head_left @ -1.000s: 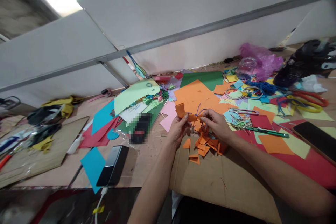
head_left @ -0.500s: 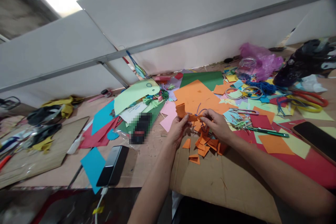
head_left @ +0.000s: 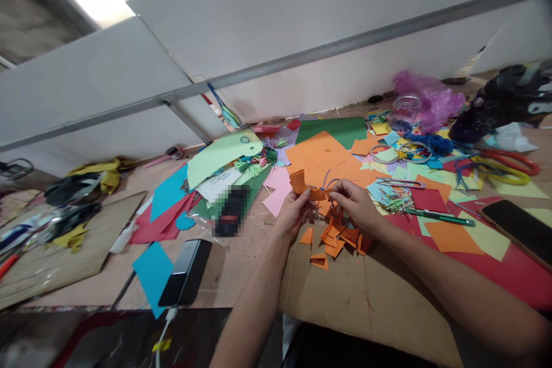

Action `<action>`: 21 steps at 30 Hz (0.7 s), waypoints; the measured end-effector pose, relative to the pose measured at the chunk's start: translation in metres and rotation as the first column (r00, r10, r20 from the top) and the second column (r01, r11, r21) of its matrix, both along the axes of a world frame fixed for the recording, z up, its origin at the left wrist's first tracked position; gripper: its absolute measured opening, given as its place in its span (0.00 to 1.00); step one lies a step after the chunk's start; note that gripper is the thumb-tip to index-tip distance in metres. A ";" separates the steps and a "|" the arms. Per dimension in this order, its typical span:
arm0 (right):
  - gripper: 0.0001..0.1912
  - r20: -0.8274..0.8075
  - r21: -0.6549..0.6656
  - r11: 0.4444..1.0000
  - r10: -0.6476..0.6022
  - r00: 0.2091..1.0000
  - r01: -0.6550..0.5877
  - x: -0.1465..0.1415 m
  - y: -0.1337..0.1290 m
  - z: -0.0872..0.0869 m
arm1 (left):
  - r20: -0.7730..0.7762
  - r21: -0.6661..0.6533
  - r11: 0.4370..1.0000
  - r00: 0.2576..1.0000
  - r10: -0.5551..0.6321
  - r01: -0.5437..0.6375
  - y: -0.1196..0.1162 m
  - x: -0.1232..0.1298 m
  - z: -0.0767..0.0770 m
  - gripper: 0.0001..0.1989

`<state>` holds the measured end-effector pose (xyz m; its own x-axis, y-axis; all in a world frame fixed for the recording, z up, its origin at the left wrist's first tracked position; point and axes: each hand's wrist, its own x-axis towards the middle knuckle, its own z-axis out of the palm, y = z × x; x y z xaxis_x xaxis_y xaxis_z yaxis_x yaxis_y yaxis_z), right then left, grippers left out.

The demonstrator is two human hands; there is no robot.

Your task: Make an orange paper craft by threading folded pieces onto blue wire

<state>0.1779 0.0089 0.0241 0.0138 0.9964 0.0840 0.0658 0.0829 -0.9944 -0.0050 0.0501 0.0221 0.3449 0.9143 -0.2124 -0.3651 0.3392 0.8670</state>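
My left hand is closed on folded orange paper, with the thumb on its lower edge. My right hand pinches the other end of the orange piece, thumb and fingertips together. A thin blue-purple string sticks up between the two hands, and more of it loops below the right fingers. Whether the right fingers grip the string as well as the paper is too small to tell. Beneath both hands, several small folded orange paper pieces lie in a heap on a cardboard sheet.
Behind my hands lies a large orange sheet. To the right are a craft knife, a green pen, scissors and a phone. A power bank with a white cable stands left. A white partition bounds the back.
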 end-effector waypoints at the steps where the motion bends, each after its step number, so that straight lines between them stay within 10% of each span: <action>1: 0.12 -0.047 -0.021 1.000 0.009 0.999 -0.010 -0.001 0.000 -0.001 | 0.008 -0.002 1.000 1.000 -0.009 0.009 0.000 0.000 0.000 0.28; 21: 0.15 -0.268 -0.108 0.991 0.050 0.962 -0.082 -0.003 0.000 0.001 | 0.026 -0.021 1.000 0.999 0.023 -0.023 0.001 0.000 0.000 0.28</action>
<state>0.1746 0.0092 0.0250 -0.0467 0.9984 -0.0313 -0.2016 -0.0401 -0.9786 -0.0049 0.0511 0.0219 0.3297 0.9176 -0.2222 -0.3959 0.3481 0.8498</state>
